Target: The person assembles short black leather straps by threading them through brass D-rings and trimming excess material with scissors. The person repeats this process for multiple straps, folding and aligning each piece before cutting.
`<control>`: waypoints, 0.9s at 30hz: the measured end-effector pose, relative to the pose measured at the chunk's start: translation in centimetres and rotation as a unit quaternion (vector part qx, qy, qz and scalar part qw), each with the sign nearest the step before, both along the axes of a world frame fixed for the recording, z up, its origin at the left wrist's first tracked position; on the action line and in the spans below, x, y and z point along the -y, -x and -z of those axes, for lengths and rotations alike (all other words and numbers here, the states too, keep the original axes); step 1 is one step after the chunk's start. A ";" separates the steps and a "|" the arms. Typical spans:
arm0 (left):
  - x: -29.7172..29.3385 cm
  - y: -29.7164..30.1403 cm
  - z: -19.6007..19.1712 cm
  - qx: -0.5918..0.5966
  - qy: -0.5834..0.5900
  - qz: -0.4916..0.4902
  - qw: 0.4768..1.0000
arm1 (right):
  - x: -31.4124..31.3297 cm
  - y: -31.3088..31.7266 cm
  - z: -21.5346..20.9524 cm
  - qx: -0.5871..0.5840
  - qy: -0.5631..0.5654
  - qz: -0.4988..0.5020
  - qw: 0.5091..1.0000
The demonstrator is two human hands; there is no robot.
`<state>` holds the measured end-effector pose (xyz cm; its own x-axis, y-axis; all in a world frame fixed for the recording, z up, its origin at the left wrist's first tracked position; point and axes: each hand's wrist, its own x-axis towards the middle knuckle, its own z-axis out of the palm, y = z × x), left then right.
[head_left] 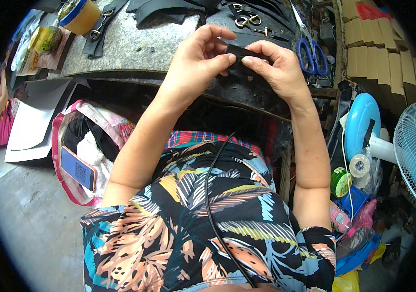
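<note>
Left hand (198, 61) and right hand (278, 68) each pinch, fingers closed, one black flat leather strap piece (241, 52). Beyond the right hand: one pair of blue-handled scissors (310, 48) on the grey surface (135, 46).

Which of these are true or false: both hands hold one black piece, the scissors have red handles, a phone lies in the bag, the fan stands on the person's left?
1. Both the left hand and the right hand pinch one black strip. True.
2. The scissors have red handles. False: they are blue.
3. A phone lies in the pink-rimmed bag. True.
4. The fan stands on the person's left. False: it is on the right.
</note>
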<state>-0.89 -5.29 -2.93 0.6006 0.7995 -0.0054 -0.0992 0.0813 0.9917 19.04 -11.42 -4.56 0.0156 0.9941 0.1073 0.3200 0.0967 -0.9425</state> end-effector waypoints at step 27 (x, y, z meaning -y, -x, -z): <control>3.5 -1.4 0.3 -0.062 -0.263 -0.147 0.952 | 0.5 2.1 -0.6 0.202 -0.046 0.115 0.971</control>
<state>0.48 -8.83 -3.19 0.3721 0.8447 0.3848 0.0792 -0.4419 0.8935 16.94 -11.87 -3.93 0.1748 0.9550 0.2396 0.6851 0.0568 -0.7262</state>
